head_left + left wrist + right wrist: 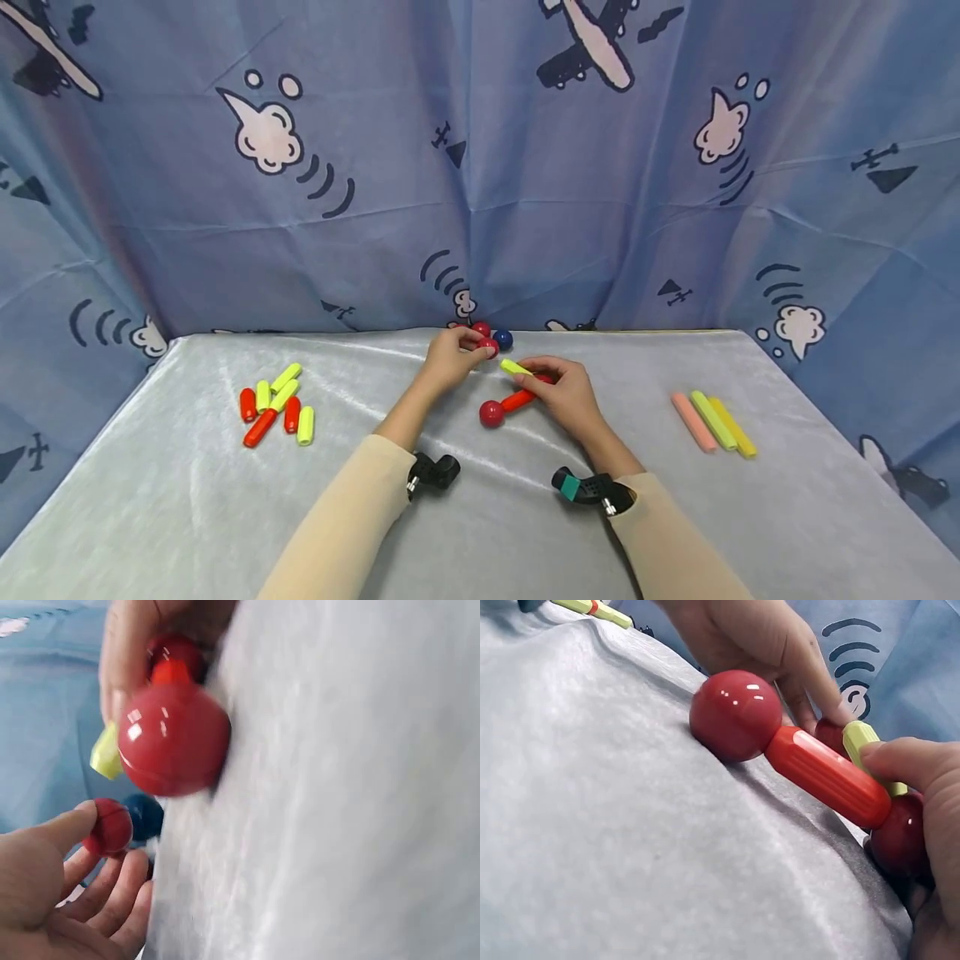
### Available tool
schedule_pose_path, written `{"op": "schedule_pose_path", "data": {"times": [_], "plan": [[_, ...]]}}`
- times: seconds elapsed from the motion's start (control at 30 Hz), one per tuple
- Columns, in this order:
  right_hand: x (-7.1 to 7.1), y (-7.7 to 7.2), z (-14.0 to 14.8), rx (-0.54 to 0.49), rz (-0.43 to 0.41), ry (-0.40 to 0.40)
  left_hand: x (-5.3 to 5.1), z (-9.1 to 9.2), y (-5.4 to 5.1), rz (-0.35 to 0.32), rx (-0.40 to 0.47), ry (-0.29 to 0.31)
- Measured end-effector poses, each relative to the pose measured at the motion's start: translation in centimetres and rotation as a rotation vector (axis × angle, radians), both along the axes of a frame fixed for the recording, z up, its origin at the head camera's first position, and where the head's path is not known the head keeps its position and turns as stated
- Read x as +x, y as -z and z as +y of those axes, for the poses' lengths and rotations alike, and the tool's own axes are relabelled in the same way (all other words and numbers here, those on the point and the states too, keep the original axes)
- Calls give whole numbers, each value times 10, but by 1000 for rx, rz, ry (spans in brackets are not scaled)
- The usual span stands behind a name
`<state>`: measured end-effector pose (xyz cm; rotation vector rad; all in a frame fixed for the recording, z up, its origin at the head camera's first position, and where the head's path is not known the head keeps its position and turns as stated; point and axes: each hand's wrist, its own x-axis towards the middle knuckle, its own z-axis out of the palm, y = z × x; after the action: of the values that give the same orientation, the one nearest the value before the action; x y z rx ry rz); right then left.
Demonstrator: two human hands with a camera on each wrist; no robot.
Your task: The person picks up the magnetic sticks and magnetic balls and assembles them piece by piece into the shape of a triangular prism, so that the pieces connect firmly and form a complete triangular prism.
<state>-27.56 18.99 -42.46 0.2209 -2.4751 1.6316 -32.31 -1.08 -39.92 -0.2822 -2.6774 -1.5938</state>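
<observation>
My left hand (447, 360) pinches a loose red ball (110, 827) between thumb and fingers, near the table's back edge. To its right, my right hand (564, 390) grips a joined piece: a red ribbed rod (829, 776) with a red ball (736, 716) on one end and another red ball (900, 836) on the other, partly covered by the fingers. A short yellow-green rod (514, 367) is under the right thumb and meets the covered ball; its free end points toward the left hand's ball. Whether it is fixed to the ball is hidden.
Behind the left hand lie another red ball (481, 328) and a blue ball (503, 339). Several short red and yellow-green rods (284, 395) are grouped at left. Three longer rods, pink (693, 422), yellow-green (714, 420) and yellow (733, 427), lie at right. A patterned curtain (375, 167) hangs behind.
</observation>
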Motion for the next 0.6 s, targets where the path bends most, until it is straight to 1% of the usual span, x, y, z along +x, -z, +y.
{"op": "schedule_pose_path", "data": {"times": [0.13,0.2,0.33,0.43,0.53,0.6], "plan": [[1,2,-1,1,-3,22,10,0,1,-75,138,28],[0,2,-1,7,-3,33,14,1,0,-92,178,38],[-1,3,1,20,13,31,22,4,-1,-77,197,42],[0,2,2,19,16,-10,26,6,-2,-51,194,56],[0,1,1,12,15,-67,28,8,-4,-36,201,99],[0,1,0,19,19,-96,29,7,-6,-31,188,135]]}}
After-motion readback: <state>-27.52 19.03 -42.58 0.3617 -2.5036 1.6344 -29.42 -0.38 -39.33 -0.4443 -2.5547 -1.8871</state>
